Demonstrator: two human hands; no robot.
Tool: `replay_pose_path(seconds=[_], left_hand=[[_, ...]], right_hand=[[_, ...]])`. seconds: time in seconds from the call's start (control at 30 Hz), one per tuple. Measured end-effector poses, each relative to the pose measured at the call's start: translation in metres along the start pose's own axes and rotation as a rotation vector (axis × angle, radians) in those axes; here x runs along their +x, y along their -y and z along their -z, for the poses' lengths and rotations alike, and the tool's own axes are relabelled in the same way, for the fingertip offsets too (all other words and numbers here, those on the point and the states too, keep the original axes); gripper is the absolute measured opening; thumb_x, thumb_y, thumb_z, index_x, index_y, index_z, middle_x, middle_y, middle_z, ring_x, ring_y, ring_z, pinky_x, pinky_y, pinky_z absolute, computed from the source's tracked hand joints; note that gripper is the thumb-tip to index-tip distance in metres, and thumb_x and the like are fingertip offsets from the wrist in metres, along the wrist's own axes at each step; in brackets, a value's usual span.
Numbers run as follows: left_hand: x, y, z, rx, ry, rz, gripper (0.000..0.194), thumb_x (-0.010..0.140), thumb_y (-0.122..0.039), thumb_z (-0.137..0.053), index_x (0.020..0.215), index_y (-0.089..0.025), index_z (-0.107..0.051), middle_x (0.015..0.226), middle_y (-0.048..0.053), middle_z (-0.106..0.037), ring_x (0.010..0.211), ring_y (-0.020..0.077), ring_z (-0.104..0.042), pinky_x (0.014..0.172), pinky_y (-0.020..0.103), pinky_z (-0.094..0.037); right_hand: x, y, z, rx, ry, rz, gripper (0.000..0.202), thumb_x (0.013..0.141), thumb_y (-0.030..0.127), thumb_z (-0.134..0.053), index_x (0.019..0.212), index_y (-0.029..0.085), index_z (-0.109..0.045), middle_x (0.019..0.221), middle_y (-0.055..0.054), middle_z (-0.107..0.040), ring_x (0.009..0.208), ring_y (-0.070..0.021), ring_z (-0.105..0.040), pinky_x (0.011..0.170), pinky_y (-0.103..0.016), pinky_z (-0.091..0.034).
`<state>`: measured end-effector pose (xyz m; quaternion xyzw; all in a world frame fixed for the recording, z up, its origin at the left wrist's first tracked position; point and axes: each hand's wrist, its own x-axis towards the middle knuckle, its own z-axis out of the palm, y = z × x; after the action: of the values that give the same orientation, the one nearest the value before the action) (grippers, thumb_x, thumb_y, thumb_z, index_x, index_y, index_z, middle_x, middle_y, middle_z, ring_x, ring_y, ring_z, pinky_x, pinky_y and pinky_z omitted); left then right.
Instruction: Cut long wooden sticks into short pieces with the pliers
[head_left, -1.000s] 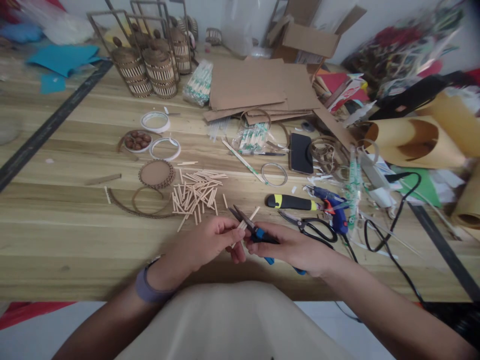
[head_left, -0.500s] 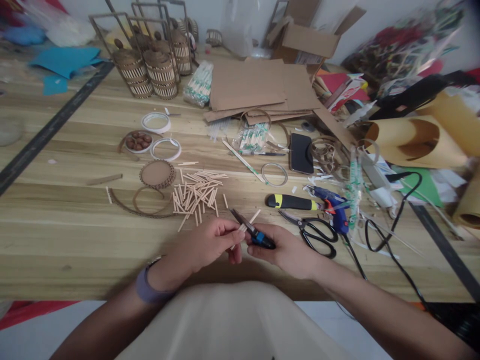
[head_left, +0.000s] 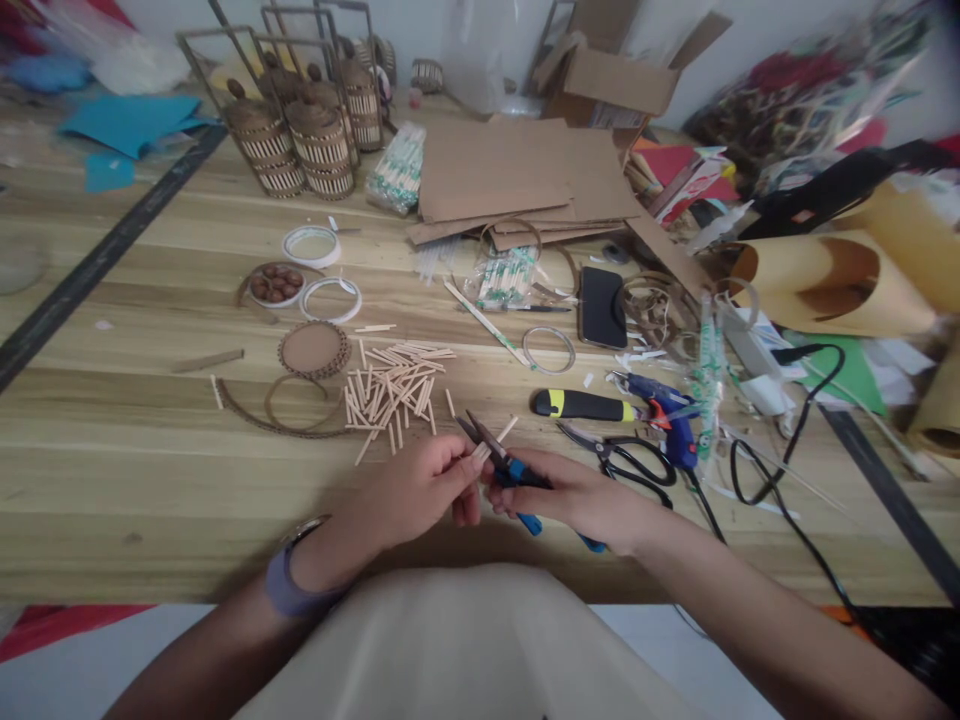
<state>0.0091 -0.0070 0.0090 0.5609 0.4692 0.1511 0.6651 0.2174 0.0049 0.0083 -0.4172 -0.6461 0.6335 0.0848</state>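
Observation:
Pinched in my left hand (head_left: 424,485) are thin wooden sticks (head_left: 508,430), their pale ends poking out past the fingertips. My right hand (head_left: 581,492) grips blue-and-black scissors (head_left: 517,470), whose slightly parted blades lie across the sticks close to the left fingertips. Just beyond the left hand is a loose pile of short cut sticks (head_left: 394,385). Left of the pile lie a round cardboard disc with a ridged rim (head_left: 313,348) and a curved brown strip (head_left: 262,420). The exact number of held sticks is hidden by the fingers.
To the right lie black-handled scissors (head_left: 637,470), a yellow-black tool handle (head_left: 585,404), a blue glue gun (head_left: 675,420) with its cord, and a phone (head_left: 602,307). Cardboard sheets (head_left: 495,170) and small lantern-like crafts (head_left: 322,150) stand farther back. Tape rolls (head_left: 330,299) sit left.
The scissors' blades have parted and their blue handles have spread below my right hand. The held sticks have shifted slightly; the things on the table stay put.

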Motion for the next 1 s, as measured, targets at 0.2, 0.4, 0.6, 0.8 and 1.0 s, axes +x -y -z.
replay_pose_path(seconds=[0.2,0.4,0.6,0.8,1.0], left_hand=[[0.0,-0.003,-0.001,0.004,-0.008,0.006,0.033,0.099,-0.038,-0.039,0.075,-0.02,-0.052,0.06,-0.002,-0.06,0.056,0.0131,-0.056,0.057,0.024,-0.041],[0.0,-0.004,-0.001,0.038,-0.041,0.001,0.037,0.099,-0.039,-0.039,0.07,-0.02,-0.052,0.058,-0.003,-0.058,0.054,0.0121,-0.053,0.056,0.024,-0.038],[0.0,-0.003,-0.001,0.043,-0.049,0.0,0.038,0.098,-0.038,-0.04,0.067,-0.02,-0.051,0.056,-0.003,-0.056,0.053,0.0118,-0.051,0.056,0.024,-0.037],[-0.001,-0.009,-0.001,0.078,-0.064,-0.004,0.039,0.098,-0.036,-0.04,0.065,-0.02,-0.05,0.055,-0.004,-0.054,0.052,0.0114,-0.049,0.056,0.024,-0.036],[0.0,-0.008,-0.003,0.104,-0.067,0.007,0.039,0.099,-0.036,-0.039,0.064,-0.02,-0.048,0.056,-0.004,-0.053,0.052,0.0114,-0.048,0.057,0.025,-0.036]], right_hand=[[0.001,-0.004,-0.004,0.113,-0.007,-0.084,0.016,0.081,0.032,-0.064,0.089,0.019,-0.062,0.082,-0.001,-0.059,0.08,-0.0182,-0.054,0.073,-0.029,-0.044],[-0.001,-0.002,-0.004,0.061,-0.025,-0.063,0.015,0.079,0.03,-0.061,0.089,0.019,-0.058,0.084,-0.001,-0.055,0.081,-0.0171,-0.049,0.072,-0.029,-0.041],[0.0,-0.001,-0.005,0.07,-0.037,-0.087,0.012,0.077,0.027,-0.058,0.087,0.02,-0.057,0.081,0.001,-0.051,0.077,-0.0158,-0.047,0.069,-0.027,-0.039],[0.0,-0.004,-0.009,0.083,-0.077,-0.089,0.009,0.073,0.022,-0.056,0.082,0.02,-0.054,0.072,0.003,-0.049,0.067,-0.0134,-0.044,0.062,-0.026,-0.036],[0.002,0.001,-0.013,-0.027,-0.138,-0.085,0.01,0.084,0.029,-0.056,0.083,0.019,-0.059,0.068,0.003,-0.05,0.063,-0.014,-0.044,0.061,-0.027,-0.036]])
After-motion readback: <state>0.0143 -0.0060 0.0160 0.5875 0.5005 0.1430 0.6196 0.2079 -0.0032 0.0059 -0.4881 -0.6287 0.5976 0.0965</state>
